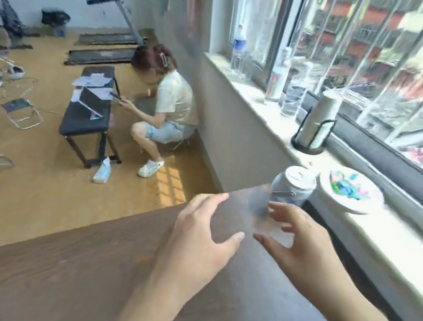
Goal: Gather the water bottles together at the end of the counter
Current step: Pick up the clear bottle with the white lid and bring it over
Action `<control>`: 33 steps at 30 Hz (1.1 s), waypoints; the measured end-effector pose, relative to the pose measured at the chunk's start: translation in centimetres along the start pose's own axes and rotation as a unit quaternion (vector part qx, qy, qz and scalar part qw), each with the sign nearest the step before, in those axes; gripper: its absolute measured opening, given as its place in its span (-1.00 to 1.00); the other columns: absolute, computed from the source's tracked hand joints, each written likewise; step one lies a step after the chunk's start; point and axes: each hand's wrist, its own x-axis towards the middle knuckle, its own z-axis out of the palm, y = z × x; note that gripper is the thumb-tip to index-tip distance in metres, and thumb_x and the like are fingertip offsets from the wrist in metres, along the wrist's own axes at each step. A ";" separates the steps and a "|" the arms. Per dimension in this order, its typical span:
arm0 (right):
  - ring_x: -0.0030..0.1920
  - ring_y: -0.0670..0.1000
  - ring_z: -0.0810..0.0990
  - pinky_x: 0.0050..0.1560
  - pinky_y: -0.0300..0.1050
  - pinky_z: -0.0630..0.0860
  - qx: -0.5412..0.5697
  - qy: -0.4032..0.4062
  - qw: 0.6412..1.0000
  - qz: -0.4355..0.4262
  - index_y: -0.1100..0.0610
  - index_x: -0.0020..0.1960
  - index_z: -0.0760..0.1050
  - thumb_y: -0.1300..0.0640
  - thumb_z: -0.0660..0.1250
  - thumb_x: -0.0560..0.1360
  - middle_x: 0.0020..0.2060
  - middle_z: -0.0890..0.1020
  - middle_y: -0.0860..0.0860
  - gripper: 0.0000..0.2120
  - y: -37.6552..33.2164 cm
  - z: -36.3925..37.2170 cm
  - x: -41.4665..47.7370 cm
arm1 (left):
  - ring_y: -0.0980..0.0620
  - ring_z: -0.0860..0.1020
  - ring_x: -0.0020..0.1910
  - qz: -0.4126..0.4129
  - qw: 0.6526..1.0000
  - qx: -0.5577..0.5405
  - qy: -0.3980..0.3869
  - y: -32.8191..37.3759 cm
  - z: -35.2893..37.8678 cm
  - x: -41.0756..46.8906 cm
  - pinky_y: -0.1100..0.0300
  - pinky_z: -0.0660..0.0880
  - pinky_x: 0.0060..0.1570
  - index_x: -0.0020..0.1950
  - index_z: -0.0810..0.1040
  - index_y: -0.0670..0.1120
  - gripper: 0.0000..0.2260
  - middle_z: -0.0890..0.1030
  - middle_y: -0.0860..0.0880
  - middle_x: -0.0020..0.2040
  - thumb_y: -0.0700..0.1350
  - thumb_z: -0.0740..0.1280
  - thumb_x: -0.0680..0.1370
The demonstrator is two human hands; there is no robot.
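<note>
Three water bottles stand on the white window counter [236,83]. A blue-labelled bottle [238,48] is farthest, by the window frame. A red-and-white-labelled bottle [279,74] stands nearer, with a clear bottle [295,91] right beside it. My left hand [199,238] and my right hand [300,243] hover over the dark wooden tabletop [69,276], fingers spread, palms facing each other, holding nothing. Both hands are well short of the bottles. The picture is blurred by motion.
On the counter nearer me stand a stack of paper cups in a black wire holder [314,125], a white lidded can [293,185] and a white plate of coloured candy [349,191]. A person [168,111] crouches on the floor by a black bench [87,115].
</note>
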 end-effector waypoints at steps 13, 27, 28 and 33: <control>0.29 0.10 0.44 0.11 -0.19 0.37 0.021 -0.018 0.990 0.140 0.22 0.44 0.26 0.03 0.58 0.24 0.20 0.47 0.11 -0.12 16.9 -2.1 12.4 | -0.11 0.50 0.43 0.067 0.983 0.076 -0.151 5.7 16.2 19.3 0.00 0.44 0.39 0.54 0.37 0.07 -0.17 0.55 -0.04 0.43 0.28 0.44 0.30; -0.03 -0.03 0.62 -0.07 -0.12 0.55 0.029 -0.050 0.997 0.052 0.08 0.21 0.46 0.00 0.65 0.16 -0.03 0.64 -0.06 -0.31 10.2 0.9 12.7 | 0.00 0.68 0.08 0.017 0.998 -0.005 -0.056 2.0 11.0 16.9 0.06 0.61 0.11 0.15 0.65 0.14 -0.35 0.75 0.09 0.00 0.30 0.54 0.10; -0.03 -0.03 0.63 -0.04 -0.08 0.57 0.039 -0.054 0.997 0.045 0.07 0.21 0.46 -0.01 0.64 0.16 -0.02 0.66 -0.06 -0.31 8.6 1.7 12.5 | 0.01 0.68 0.08 0.007 0.999 -0.001 -0.053 1.1 9.3 16.2 0.05 0.62 0.11 0.15 0.65 0.15 -0.34 0.75 0.09 0.00 0.30 0.54 0.08; -0.08 -0.16 0.61 -0.12 -0.25 0.55 0.098 -0.115 0.988 -0.010 0.00 0.19 0.47 -0.17 0.55 0.12 -0.07 0.62 -0.19 -0.30 -0.7 6.8 11.5 | 0.12 0.68 0.02 -0.050 0.999 -0.005 -0.013 -5.0 0.4 11.3 0.05 0.64 0.05 0.12 0.66 0.16 -0.39 0.74 0.17 -0.07 0.29 0.59 0.10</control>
